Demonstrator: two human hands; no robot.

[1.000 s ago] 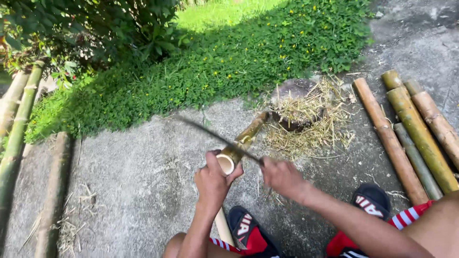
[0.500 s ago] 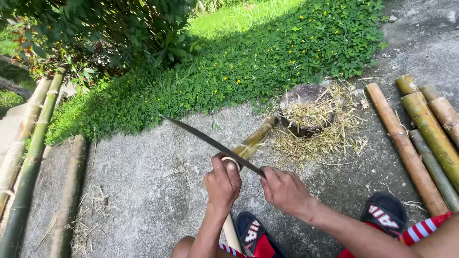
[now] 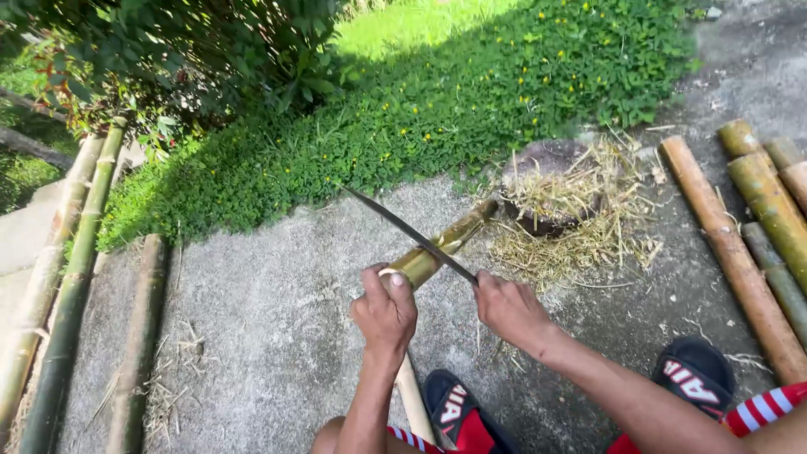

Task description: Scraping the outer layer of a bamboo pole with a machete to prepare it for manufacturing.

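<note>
The left hand (image 3: 386, 313) is clenched around the near end of a short bamboo section (image 3: 441, 248), thumb up beside its cut rim, so that the piece slants up and away from the hand toward a dark stump (image 3: 546, 181) littered with dry bamboo shavings (image 3: 593, 223). The right hand (image 3: 507, 307), just to the right of the left and a little apart from it, is closed on the handle of a long dark knife (image 3: 403, 229) (the handle itself is hidden inside the fist); the blade runs up and leftward from that hand, crossing over the bamboo section close above the left hand's thumb and pointing at the green ground cover (image 3: 471, 101) beyond. Below the left wrist a pale stick (image 3: 414, 402) shows between the knees, and below the hands lie two black sandals (image 3: 694, 370) on the concrete ground (image 3: 261, 336). Well to the right of the right hand lie several thick bamboo poles (image 3: 730, 252) side by side; far to the left of the left hand lie longer green bamboo stems (image 3: 71, 277).
</note>
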